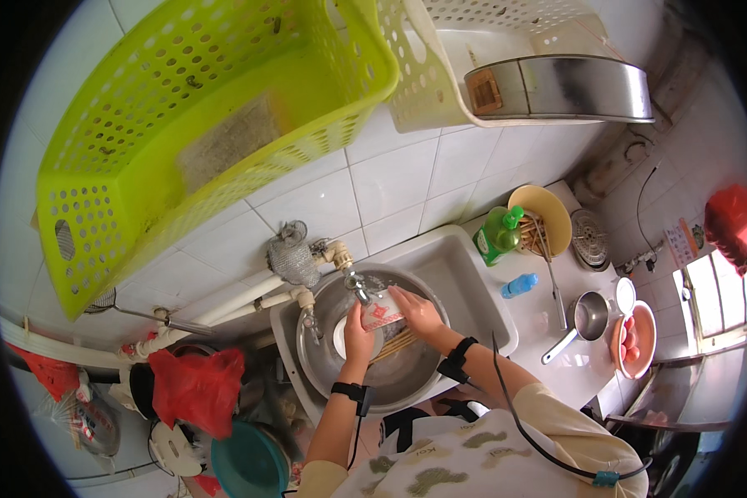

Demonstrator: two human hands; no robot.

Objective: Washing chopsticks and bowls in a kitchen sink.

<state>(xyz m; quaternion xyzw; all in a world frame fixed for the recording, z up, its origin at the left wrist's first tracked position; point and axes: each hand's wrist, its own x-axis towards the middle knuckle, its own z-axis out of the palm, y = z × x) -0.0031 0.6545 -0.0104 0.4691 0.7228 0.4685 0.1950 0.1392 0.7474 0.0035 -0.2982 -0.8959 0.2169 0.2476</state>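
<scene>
A white bowl with a red pattern (383, 310) is held on its side between my two hands, just below a metal tap (356, 286). My left hand (357, 333) grips its left side, and my right hand (417, 312) is on its right side. Beneath them a wide stainless steel basin (434, 367) sits in a grey sink (473, 289). Inside the basin lie another white dish (342, 340), partly hidden by my left hand, and several wooden chopsticks (398, 344). Whether water is running from the tap is hard to tell.
Right of the sink stand a green detergent bottle (498, 235), a small blue bottle (520, 286), a yellow container (557, 227), a saucepan (590, 316) and an orange bowl (644, 348). A green basket (224, 118) hangs overhead. A second tap (310, 317) reaches over the basin's left side.
</scene>
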